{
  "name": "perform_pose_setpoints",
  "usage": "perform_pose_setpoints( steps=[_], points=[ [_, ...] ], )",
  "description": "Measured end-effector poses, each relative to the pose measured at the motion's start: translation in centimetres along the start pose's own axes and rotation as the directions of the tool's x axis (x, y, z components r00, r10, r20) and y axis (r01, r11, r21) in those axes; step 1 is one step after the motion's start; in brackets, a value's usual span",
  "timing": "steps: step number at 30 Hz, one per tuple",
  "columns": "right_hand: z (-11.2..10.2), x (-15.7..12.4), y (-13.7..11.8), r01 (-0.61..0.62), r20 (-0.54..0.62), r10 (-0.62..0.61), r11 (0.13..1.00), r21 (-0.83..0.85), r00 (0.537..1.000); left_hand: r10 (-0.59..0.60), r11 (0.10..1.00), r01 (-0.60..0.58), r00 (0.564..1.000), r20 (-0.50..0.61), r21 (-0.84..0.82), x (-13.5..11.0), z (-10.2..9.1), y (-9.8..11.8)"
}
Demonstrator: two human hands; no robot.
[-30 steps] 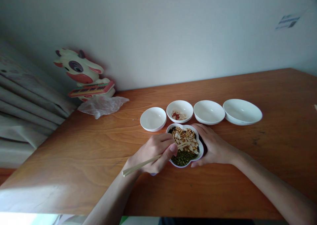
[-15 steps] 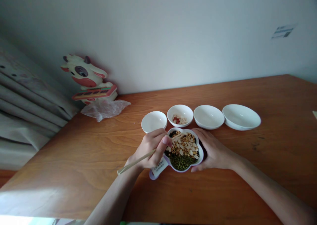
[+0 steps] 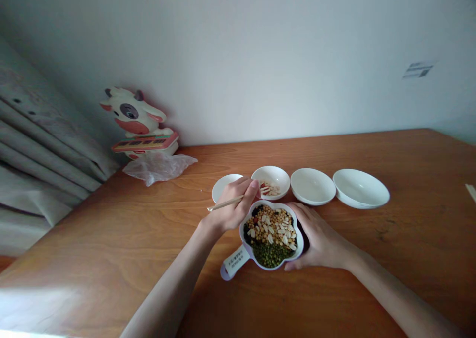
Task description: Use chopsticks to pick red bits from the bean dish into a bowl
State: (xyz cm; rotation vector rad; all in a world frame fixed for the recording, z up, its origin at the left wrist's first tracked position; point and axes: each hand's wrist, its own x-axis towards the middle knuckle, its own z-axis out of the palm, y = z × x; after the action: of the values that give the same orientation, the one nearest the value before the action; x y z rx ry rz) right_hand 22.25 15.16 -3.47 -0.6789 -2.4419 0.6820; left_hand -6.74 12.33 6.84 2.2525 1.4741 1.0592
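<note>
A white flower-shaped dish [image 3: 243,229] with a labelled handle holds mixed beans, seeds and green mung beans. My right hand [image 3: 320,236] wraps around its right side. My left hand [image 3: 232,206] grips a pair of wooden chopsticks [image 3: 225,203], their tips reaching over the second small white bowl [image 3: 270,182], which holds a few red and pale pieces. Whether the tips carry anything is hidden by my fingers.
Three more white bowls stand in the row: one [image 3: 222,186] at the left, partly behind my hand, and two [image 3: 312,186] [image 3: 360,188] at the right. A cow-shaped toy [image 3: 138,122] and a crumpled plastic bag [image 3: 158,166] sit at the wooden table's [image 3: 409,238] back left. Curtains [image 3: 40,149] hang left.
My left hand lifted the chopsticks out of the flower dish and moved them up to the second bowl. The dish's handle, earlier hidden under my hand, now shows. The camera tilted slightly.
</note>
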Motion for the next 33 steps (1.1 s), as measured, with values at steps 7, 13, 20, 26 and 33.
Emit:
perform_pose_setpoints(
  steps=[7, 13, 20, 26, 33],
  points=[
    [0.0, -0.3, 0.1, -0.012, 0.007, 0.012, 1.0, -0.022, 1.0, -0.057, 0.984, 0.067, 0.996, 0.065, -0.163, -2.2, -2.3, -0.5],
    [0.1, -0.5, 0.4, -0.01, -0.002, 0.01, 0.999, -0.043, 1.0, -0.112, 0.96, 0.201, 0.914, 0.389, -0.195, -3.7, -5.7, 1.0],
    [0.0, -0.6, 0.4, -0.007, 0.003, 0.007, 0.997, -0.071, 1.0, -0.082, 0.956, 0.201, 0.882, 0.465, -0.212, -4.0, -7.0, 1.4],
    [0.0, -0.7, 0.4, -0.032, 0.012, 0.033, 0.996, -0.08, 0.999, -0.049, 0.982, 0.136, 0.857, 0.512, -0.134, -4.1, -6.0, 1.0],
    [-0.2, -0.4, 0.0, -0.012, -0.001, 0.012, 0.996, -0.093, 1.0, 0.057, 0.993, 0.005, 0.861, 0.505, -0.121, -3.8, -5.5, 0.5]
  ],
)
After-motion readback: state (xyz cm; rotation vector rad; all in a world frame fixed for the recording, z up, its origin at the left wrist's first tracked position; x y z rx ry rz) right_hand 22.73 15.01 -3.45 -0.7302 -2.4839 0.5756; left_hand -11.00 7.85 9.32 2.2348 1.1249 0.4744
